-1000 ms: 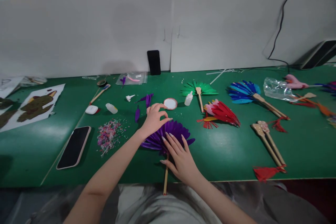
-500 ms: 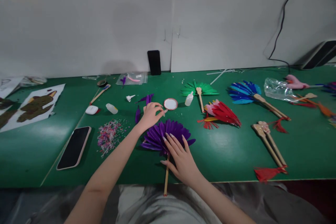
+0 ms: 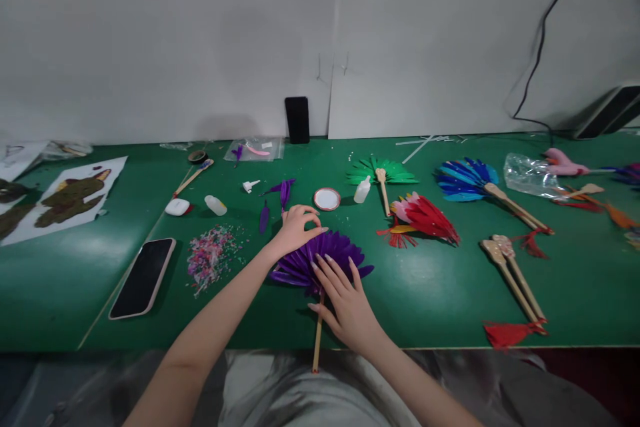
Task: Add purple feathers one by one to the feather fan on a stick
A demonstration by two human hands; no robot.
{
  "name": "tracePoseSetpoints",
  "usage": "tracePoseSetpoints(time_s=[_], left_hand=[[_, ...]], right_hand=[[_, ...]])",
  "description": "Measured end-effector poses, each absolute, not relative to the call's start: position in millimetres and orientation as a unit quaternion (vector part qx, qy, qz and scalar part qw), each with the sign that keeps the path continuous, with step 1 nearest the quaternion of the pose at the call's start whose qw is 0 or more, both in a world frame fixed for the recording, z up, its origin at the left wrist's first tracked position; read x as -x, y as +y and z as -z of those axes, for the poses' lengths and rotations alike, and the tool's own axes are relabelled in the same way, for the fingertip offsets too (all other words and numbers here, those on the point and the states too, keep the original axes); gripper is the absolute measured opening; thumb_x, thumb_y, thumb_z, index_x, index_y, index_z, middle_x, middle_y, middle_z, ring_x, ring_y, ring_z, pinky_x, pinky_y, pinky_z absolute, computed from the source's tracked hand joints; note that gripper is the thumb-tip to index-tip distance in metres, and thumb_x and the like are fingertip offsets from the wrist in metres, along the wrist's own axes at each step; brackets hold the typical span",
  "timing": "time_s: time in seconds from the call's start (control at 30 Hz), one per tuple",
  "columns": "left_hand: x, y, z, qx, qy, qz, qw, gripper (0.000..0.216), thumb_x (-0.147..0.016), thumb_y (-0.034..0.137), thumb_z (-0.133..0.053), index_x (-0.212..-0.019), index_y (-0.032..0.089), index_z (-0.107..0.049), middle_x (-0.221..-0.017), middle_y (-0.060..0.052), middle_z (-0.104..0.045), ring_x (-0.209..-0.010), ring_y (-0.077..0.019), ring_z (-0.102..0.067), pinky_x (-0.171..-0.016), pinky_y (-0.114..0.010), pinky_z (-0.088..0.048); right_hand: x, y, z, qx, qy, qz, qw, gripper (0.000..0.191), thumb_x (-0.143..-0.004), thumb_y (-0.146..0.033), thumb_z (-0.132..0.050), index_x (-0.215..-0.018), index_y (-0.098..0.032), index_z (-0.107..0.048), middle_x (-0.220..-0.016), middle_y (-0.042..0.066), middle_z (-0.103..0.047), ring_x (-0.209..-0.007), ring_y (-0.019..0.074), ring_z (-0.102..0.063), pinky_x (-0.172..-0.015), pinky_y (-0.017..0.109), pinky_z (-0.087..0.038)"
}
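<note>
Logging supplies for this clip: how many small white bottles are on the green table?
2. The lying bottle is left of the left hand; the upright bottle stands beside the green fan. More may be hidden by clutter.

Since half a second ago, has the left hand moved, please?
Yes: the left hand drew back from the white lid toward the person, onto the purple fan.
</note>
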State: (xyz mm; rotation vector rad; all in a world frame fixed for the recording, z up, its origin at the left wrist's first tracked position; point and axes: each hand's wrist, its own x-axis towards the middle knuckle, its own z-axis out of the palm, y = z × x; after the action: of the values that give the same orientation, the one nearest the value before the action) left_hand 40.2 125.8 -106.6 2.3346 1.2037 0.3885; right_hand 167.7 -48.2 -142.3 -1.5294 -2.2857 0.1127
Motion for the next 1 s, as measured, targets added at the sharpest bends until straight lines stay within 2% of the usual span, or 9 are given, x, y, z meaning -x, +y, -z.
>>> tracePoseSetpoints(time_s=[0.27, 0.67, 0.9, 1.0], left_hand=[[-43, 125, 105, -0.850, 0.447, -0.172, 0.219, 0.018, -0.082, 0.034, -0.067, -0.068, 0.022, -0.065, -0.115, -0.002, -0.063, -0.118, -0.0270, -0.046, -0.097, -0.047, -0.032], [-39, 126, 110, -0.856, 0.445, -0.176, 0.194, 0.019, -0.081, 0.032, -0.068, -0.066, 0.022, -0.063, -0.114, -0.003, -0.062, -0.117, -0.0272, -0.046, -0.096, -0.046, -0.032], [-30, 129, 108, -0.835, 0.484, -0.189, 0.183, 0.023, -0.089, 0.040, -0.055, -0.079, 0.024, -0.069, -0.114, -0.004, -0.062, -0.116, -0.0276, -0.047, -0.094, -0.046, -0.034], [-27, 129, 107, -0.837, 0.482, -0.178, 0.190, 0.021, -0.088, 0.041, -0.058, -0.083, 0.025, -0.071, -0.114, -0.004, -0.062, -0.116, -0.0277, -0.047, -0.094, -0.046, -0.034]], right_hand=[[-168, -49, 141, 0.548, -0.816, -0.044, 0.178, 0.062, -0.097, -0.044, -0.037, -0.150, -0.017, -0.020, -0.155, 0.004, -0.025, -0.143, 0.0238, -0.022, -0.116, 0.054, -0.010], [-168, -49, 142, 0.547, -0.815, -0.045, 0.185, 0.063, -0.096, -0.045, -0.038, -0.150, -0.018, -0.020, -0.154, 0.005, -0.029, -0.142, 0.0245, -0.024, -0.116, 0.054, -0.011], [-168, -50, 140, 0.554, -0.811, -0.049, 0.183, 0.064, -0.097, -0.047, -0.036, -0.151, -0.019, -0.017, -0.156, 0.002, -0.022, -0.144, 0.0231, -0.019, -0.117, 0.051, -0.006], [-168, -49, 140, 0.552, -0.812, -0.050, 0.184, 0.065, -0.096, -0.047, -0.037, -0.151, -0.019, -0.017, -0.156, 0.003, -0.024, -0.144, 0.0230, -0.020, -0.117, 0.051, -0.006]])
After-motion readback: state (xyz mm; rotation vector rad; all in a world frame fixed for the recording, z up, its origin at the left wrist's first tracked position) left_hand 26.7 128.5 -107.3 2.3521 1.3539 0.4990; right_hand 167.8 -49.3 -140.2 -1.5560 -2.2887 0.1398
